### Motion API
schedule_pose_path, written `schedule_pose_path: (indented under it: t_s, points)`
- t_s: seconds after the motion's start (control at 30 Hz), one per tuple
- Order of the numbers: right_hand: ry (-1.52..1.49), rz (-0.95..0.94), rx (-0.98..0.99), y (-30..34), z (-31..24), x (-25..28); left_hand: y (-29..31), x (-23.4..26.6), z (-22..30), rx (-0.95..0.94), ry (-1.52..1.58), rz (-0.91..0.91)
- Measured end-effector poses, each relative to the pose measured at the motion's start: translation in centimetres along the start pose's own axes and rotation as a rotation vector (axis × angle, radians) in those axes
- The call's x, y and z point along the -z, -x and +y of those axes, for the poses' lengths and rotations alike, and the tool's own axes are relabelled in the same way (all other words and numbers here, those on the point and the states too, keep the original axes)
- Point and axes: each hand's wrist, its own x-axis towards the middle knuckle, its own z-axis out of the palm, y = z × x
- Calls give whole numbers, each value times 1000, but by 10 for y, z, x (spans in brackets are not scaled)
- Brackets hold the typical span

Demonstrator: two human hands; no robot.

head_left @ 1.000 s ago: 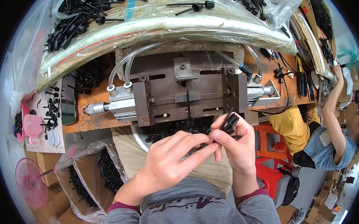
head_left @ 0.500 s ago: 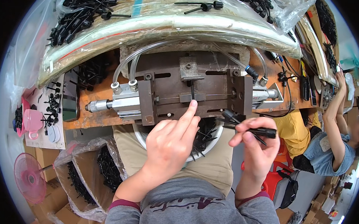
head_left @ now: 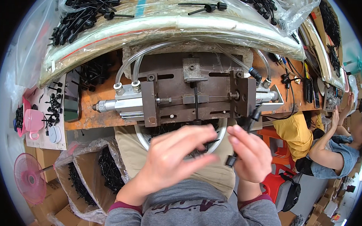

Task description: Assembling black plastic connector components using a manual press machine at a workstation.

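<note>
A brown metal clamping jig (head_left: pixel 172 109) lies in front of me, with a silver air cylinder at each side. Across its middle a black stemmed plastic part (head_left: pixel 196 104) lies lengthwise in a small central block (head_left: pixel 188 99); thin pins from both sides point at that block. My left hand (head_left: pixel 178 151) is open below the jig, fingers stretched, thumb apart, slightly blurred and holding nothing. To its right, my right hand (head_left: pixel 251 156) is closed on several black stemmed plastic parts (head_left: pixel 254 114). Their heads stick out above and below the fingers; the palm hides the rest.
A white-rimmed tub (head_left: pixel 140 135) of black parts sits at my lap under the hands. Plastic-covered padding (head_left: pixel 169 26) bearing more parts spans the far side. A lined carton (head_left: pixel 84 173) and pink fan (head_left: pixel 29 178) stand left. A co-worker (head_left: pixel 332 155) sits right.
My left hand has drawn back from the central block, its fingers opening. The right hand's parts have turned more upright. Both cylinder rods have moved inward. The co-worker's arms have come lower.
</note>
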Motion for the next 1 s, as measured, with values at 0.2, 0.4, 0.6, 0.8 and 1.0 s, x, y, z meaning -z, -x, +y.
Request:
schedule_pose_path:
  t_s: [0.2, 0.4, 0.6, 0.8, 1.0]
  points:
    - [-6, -78, 120, -2, 1, -17, 8, 4, 12, -32, 206, 14]
    - [24, 58, 37, 0, 10, -10, 10, 6, 16, -12, -42, 109]
    - [-172, 172, -123, 1, 4, -6, 5, -14, -16, -74, -326, 102]
    - [-346, 173, -163, 6, 0, -7, -2, -13, -16, -145, -623, 22]
    - [-897, 233, -482, 14, -8, 1, -6, -7, -8, -97, -676, -26]
